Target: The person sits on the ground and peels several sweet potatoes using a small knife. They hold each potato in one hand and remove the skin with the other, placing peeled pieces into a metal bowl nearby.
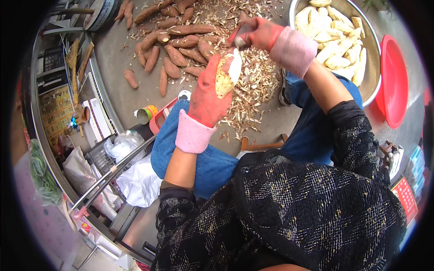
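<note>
My left hand [208, 98], in a red rubber glove with a pink cuff, grips a partly peeled sweet potato [226, 76]. White flesh shows at its upper right side and yellowish flesh lower down. My right hand [259, 34], gloved alike, is closed around a small peeler-like tool [240, 42] just above the sweet potato's upper end; the fingers hide most of the tool. Unpeeled sweet potatoes [176, 56] lie on the floor beyond my left hand. Peeled ones [335, 40] fill a large metal basin [375, 74] at the upper right.
Peelings [254, 91] cover the floor between my legs. Right of the basin leans a red plastic basin [395, 81]. An open tin can [146, 114] stands near my left knee. A metal-framed rack [112, 169] with plastic bags runs along the left. A wooden stool edge [261, 146] shows below.
</note>
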Tool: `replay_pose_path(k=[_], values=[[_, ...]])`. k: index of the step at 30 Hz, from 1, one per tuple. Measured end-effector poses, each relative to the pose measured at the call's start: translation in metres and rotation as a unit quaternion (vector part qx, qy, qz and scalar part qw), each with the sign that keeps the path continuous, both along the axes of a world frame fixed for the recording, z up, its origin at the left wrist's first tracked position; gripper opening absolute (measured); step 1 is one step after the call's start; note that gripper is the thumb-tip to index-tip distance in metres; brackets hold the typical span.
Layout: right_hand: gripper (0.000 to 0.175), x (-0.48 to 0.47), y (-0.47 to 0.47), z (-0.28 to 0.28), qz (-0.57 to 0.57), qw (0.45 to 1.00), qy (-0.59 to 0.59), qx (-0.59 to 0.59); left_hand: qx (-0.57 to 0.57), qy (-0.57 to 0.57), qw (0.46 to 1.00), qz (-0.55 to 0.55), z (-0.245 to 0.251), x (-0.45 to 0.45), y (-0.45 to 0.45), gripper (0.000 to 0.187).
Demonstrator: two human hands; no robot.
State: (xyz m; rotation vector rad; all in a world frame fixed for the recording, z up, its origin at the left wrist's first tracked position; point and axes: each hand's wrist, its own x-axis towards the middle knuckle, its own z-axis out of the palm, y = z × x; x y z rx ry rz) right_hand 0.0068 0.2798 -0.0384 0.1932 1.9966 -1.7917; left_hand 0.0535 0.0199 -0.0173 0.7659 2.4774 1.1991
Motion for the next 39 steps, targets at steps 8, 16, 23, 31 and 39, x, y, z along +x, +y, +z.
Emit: replay_pose_path(k=[8, 16, 23, 31, 39], values=[[0.030, 0.003, -0.008, -0.003, 0.051, 0.999, 0.011, -0.008, 0.234, -0.391, 0.889, 0.034, 0.013, -0.016, -0.005, 0.094], [0.047, 0.009, -0.027, 0.016, 0.051, 0.984, 0.152, -0.077, 0.350, -0.562, 0.749, 0.021, 0.031, -0.023, -0.024, 0.081], [0.043, 0.020, -0.040, 0.018, 0.087, 0.966, 0.241, -0.017, 0.280, -0.522, 0.800, 0.093, 0.022, -0.023, -0.020, 0.086], [0.026, 0.010, -0.029, 0.008, 0.130, 0.929, 0.347, 0.027, 0.254, -0.482, 0.835, 0.081, 0.022, -0.023, -0.010, 0.088], [0.028, 0.014, -0.033, 0.023, 0.017, 0.988, 0.152, -0.018, 0.283, -0.506, 0.808, 0.102, 0.026, -0.020, -0.007, 0.086]])
